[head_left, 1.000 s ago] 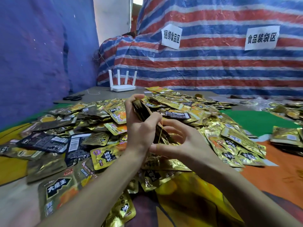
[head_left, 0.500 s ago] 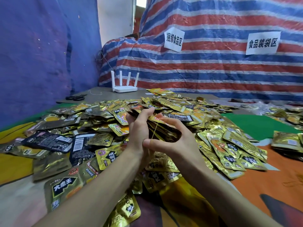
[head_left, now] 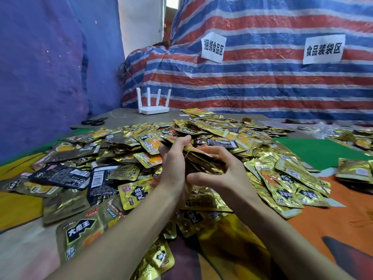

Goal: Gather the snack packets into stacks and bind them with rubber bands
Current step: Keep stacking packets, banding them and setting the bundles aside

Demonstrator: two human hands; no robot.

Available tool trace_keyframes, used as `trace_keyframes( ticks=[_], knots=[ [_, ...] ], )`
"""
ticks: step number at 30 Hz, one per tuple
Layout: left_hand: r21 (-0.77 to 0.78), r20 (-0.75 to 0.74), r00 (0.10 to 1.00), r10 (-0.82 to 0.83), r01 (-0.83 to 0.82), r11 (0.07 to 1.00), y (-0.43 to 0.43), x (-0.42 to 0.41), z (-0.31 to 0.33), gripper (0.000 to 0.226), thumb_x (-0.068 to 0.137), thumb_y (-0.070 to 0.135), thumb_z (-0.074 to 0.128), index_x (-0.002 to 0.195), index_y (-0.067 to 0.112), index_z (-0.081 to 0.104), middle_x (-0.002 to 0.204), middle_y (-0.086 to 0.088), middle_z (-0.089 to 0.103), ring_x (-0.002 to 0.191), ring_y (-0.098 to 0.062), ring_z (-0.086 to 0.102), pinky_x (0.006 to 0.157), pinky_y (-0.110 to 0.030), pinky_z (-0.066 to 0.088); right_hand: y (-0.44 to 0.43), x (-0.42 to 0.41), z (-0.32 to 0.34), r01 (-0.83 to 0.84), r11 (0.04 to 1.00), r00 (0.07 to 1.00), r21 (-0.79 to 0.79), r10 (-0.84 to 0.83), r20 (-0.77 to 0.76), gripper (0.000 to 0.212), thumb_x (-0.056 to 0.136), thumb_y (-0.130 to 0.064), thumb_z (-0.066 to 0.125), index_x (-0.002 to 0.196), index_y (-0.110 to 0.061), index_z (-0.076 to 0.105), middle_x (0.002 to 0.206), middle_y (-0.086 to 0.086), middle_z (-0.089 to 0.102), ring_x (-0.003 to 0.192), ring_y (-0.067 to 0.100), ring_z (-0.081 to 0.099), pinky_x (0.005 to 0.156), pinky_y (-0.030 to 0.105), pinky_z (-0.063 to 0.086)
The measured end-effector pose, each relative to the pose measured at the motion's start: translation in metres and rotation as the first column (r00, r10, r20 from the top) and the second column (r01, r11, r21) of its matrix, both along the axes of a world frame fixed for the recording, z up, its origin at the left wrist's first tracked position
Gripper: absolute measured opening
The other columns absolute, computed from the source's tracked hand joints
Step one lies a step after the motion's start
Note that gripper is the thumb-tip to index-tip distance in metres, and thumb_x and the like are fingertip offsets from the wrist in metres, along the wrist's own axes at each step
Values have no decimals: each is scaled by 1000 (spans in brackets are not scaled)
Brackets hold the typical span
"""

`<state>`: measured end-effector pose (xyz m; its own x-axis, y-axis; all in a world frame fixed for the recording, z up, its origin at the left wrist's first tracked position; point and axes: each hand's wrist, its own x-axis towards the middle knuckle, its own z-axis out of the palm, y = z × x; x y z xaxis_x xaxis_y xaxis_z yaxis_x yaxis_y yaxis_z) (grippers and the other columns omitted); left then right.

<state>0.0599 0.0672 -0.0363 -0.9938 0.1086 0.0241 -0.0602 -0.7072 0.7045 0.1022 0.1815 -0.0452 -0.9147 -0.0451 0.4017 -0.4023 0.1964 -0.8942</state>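
Note:
A stack of gold and brown snack packets [head_left: 203,162] is held between both hands above a big loose pile of gold packets [head_left: 282,184]. My left hand [head_left: 174,164] grips the stack's left end, thumb on top. My right hand [head_left: 220,170] curls around its right side and underside. A thin yellow rubber band [head_left: 187,154] runs over the stack beside my left thumb. Which fingers hold the band is hidden.
A white router [head_left: 153,107] and black scissors [head_left: 94,121] lie at the table's far left. More packets [head_left: 355,170] sit in a pile on the right by a green mat [head_left: 314,150]. A striped tarp [head_left: 262,81] with two paper signs closes the back.
The stack went from tilted upright in my left hand to lying flat between both hands, lower over the pile. The rubber band now crosses it.

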Motion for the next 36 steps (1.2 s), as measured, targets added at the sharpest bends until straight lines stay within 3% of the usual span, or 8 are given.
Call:
trace_keyframes(
  ticks=[8,12,14,21,25,27,30,36],
  knots=[
    [-237,-135,986,96,-127,963,5,3,-6,60,84,40,75,132,14,50,99,-12,66,88,-32,70,85,-52,58,23,9,14,-79,987,981,138,52,189,81,49,-60,85,122,-35,62,113,-7,72,93,9,74,74,26,58],
    [-424,-349,937,-32,-127,896,12,14,-4,40,73,42,73,110,32,61,94,0,73,93,-24,72,75,-38,60,37,19,17,-52,977,980,209,10,199,75,63,-40,92,128,-27,58,109,-7,69,87,10,73,65,20,54],
    [-461,-381,921,-81,-113,880,17,17,-3,35,71,43,75,105,42,63,103,0,74,96,-21,73,83,-41,59,49,24,19,18,983,982,181,-51,181,60,71,-27,91,122,-24,61,99,1,73,80,16,75,63,24,58],
    [-646,-510,851,-127,-282,709,48,28,9,73,70,61,69,136,45,43,125,18,54,110,1,57,85,-26,47,102,35,34,261,964,955,58,-266,131,47,75,-24,88,114,-18,62,81,1,75,66,8,73,51,17,52],
    [-723,-528,814,-242,-281,631,68,36,13,63,71,61,67,128,49,45,134,17,52,119,0,55,94,-32,49,154,28,44,486,835,859,257,-511,36,63,69,-40,90,116,-19,55,97,2,70,79,14,73,69,33,61],
    [-752,-518,809,-278,-276,598,73,39,10,58,71,61,66,125,46,49,130,20,54,113,4,57,93,-31,50,188,23,49,531,759,821,376,-572,-4,63,70,-37,90,116,-17,53,96,2,67,74,12,71,62,29,60],
    [-785,-510,802,-312,-285,550,72,40,2,44,80,60,71,118,47,52,122,25,57,102,13,57,86,-25,49,247,15,57,517,650,787,557,-616,-12,53,72,-25,90,109,-14,54,89,4,67,60,14,70,46,23,52],
    [-828,-463,843,-275,-301,473,63,33,-7,27,89,37,70,113,39,59,116,19,61,98,7,60,78,-22,47,341,17,62,328,446,708,833,-699,96,53,72,-15,87,118,-6,62,105,12,64,82,21,63,66,32,55]
  ],
)
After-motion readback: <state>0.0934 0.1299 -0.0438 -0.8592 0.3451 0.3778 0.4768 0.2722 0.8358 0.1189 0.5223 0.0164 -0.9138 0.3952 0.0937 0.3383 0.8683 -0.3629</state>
